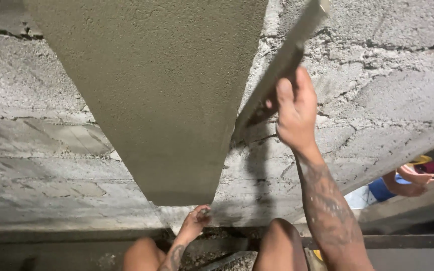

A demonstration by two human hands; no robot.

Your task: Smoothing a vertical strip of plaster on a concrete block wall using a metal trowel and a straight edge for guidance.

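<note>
My right hand (pixel 295 113) closes around a long straightedge (pixel 282 65) — a flat, mortar-crusted bar, grey-brown and rough along its face — with thumb and fingers wrapped fully about its lower part. The bar slants from my grip up to the top edge of the wall (pixel 377 75), lying against the right-hand border of a band of fresh plaster (pixel 161 95). That band is smooth, damp-looking and olive-grey, wide at the top and narrowing to a squared end low on the wall, just above my left hand (pixel 197 221).

My left hand rests at the foot of the wall, fingers curled; something small and grey sits at the fingertips, but I cannot tell whether I hold it or only touch it.

The bare wall on either side is coarse, pitted block — pale grey, cracked along its joints, with ragged mortar seams. At its base lies a heap of loose mortar (pixel 227 258), gritty and dark, between my knees (pixel 280 246). No container shows among these things.

At the right edge, beyond a concrete ledge (pixel 408 206), another person's hand (pixel 415 176) shows beside blue and yellow objects.
</note>
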